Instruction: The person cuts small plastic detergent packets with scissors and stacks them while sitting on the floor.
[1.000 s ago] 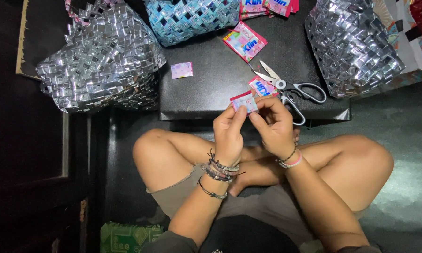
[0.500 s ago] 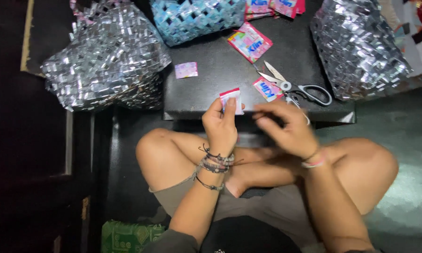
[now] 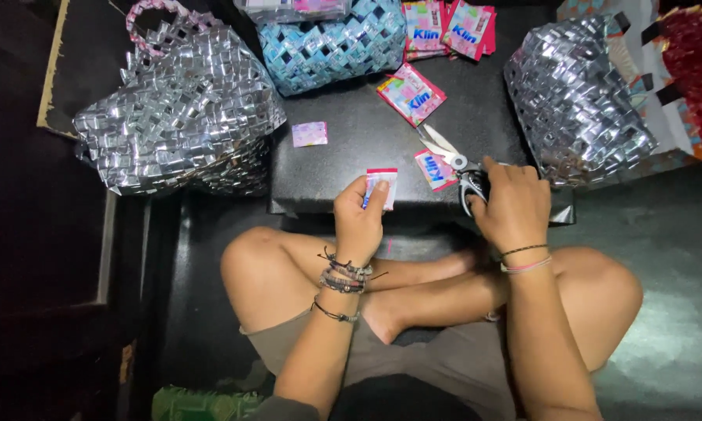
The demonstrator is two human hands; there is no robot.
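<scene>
I sit cross-legged at a low black table (image 3: 351,168). My left hand (image 3: 358,218) pinches a small pink and white sachet wrapper (image 3: 381,187) upright at the table's front edge. My right hand (image 3: 511,204) lies over the handles of a pair of scissors (image 3: 450,156), whose open blades point to the far left. A cut pink wrapper piece (image 3: 434,169) rests right beside the blades. A whole pink sachet (image 3: 411,94) lies farther back.
A silver woven foil bag (image 3: 179,109) stands at the left, a blue woven one (image 3: 331,43) at the back, another silver one (image 3: 581,97) at the right. More pink sachets (image 3: 448,27) lie at the back. A small pale wrapper piece (image 3: 309,134) lies near the left bag.
Both hands held the wrapper together one second ago. My right hand let go and moved right onto the scissors. My left hand keeps the wrapper.
</scene>
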